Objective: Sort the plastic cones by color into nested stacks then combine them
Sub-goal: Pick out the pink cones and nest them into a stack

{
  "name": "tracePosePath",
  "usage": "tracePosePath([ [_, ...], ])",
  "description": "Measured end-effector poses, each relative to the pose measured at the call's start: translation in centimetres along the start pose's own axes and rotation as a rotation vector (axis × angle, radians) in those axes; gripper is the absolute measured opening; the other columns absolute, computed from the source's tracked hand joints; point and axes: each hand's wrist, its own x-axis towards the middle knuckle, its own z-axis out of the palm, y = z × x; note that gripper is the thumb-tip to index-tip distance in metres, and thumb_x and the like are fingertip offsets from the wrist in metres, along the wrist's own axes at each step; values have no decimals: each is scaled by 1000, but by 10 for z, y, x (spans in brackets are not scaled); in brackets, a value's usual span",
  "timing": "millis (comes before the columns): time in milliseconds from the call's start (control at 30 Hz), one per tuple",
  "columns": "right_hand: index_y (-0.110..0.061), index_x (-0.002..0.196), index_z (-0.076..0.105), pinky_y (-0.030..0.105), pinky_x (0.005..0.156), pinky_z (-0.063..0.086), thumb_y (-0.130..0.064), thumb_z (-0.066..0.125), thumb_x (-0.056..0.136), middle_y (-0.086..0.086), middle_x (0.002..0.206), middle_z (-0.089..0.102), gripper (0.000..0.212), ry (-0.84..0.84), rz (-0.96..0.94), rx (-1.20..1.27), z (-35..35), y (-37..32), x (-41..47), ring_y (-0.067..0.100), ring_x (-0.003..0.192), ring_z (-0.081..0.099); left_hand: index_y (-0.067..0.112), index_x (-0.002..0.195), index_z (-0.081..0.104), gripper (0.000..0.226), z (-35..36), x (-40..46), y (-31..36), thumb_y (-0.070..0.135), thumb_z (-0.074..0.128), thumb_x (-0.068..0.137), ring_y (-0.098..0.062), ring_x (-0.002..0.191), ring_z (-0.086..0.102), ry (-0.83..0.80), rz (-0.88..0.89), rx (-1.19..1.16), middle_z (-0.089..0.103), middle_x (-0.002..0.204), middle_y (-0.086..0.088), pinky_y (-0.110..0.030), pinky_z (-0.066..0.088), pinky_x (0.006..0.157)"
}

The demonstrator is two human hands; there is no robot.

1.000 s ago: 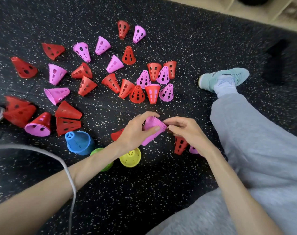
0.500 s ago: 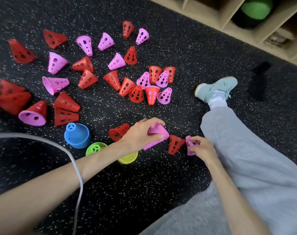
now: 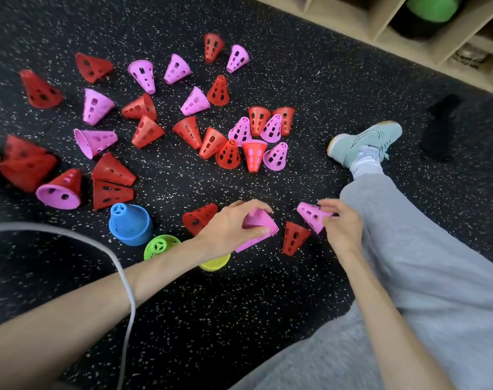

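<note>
- Floor [image 3: 296, 66]: dark speckled rubber, loose red and pink cones scattered across the left and centre, most lying on their sides. Sorting looks well short of done.
- Blue stack [image 3: 130, 228] stands base down, tip up, at lower left; green stack [image 3: 161, 246] just beside it, and a yellow stack [image 3: 215, 264] peeks out under the left wrist.
- Left hand [image 3: 231, 228]: fingers and thumb curled around the pink stack [image 3: 258, 226], gripping its sides near the wide rim. The stack's long axis lies roughly level and slightly tilted; layered rims face right, toward the other hand; the tip end is hidden in the palm.
- Red cone [image 3: 294, 237] lies on the floor between the two hands, narrow end pointing down-left in view, untouched.
- Right hand [image 3: 342, 225]: fingertips pinch the single pink cone [image 3: 314, 216] at its wide end; it is held off the floor, narrow tip pointing up-left toward the stack.
- Handling, my guess: thin perforated plastic, very light, stiff enough to keep shape but rims likely flex when squeezed. Smooth walls may slip; the holes give fingertips some purchase.
- Best hold is probably the rim or lower wall, leaving the tip free to slide in.
- Nested cones could wedge tight, so axes need lining up before pushing.
</note>
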Motion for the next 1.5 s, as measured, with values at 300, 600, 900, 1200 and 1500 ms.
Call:
tracePosePath([
  [300,-49,139,42,29,79,58,11,61,86,-4,129,66,82,-215,-120,300,3,-35,-13,9,91,73,35,141,51,61,-3,3,-2,43,78,87,4,75,54,91,-58,12,61,118,14,-30,47,86],
  [600,-28,143,49,41,97,57,11,61,90,0,115,77,67,-489,-131,378,18,-55,-16,19,99,75,28,148,46,71,-5,2,8,38,81,86,-3,85,62,108,-103,8,58,127,9,-29,50,94],
  [900,-22,150,42,15,84,53,8,59,97,4,121,75,64,-658,-170,386,29,-62,-19,14,108,73,36,148,45,68,-8,0,5,38,78,89,0,81,59,120,-104,-11,60,119,16,-38,55,94],
  [1200,-22,141,54,33,95,56,-8,57,102,0,102,80,42,-641,-238,281,30,-79,2,12,104,73,43,140,47,61,0,-6,6,51,74,86,-5,80,54,155,-129,22,61,122,12,-44,56,88],
  [1500,-37,128,62,36,107,47,-14,64,95,-9,128,66,40,-476,-349,-93,34,-87,87,9,116,62,46,137,43,57,2,-7,1,52,72,88,-7,93,54,212,-175,112,53,125,20,-43,52,92],
])
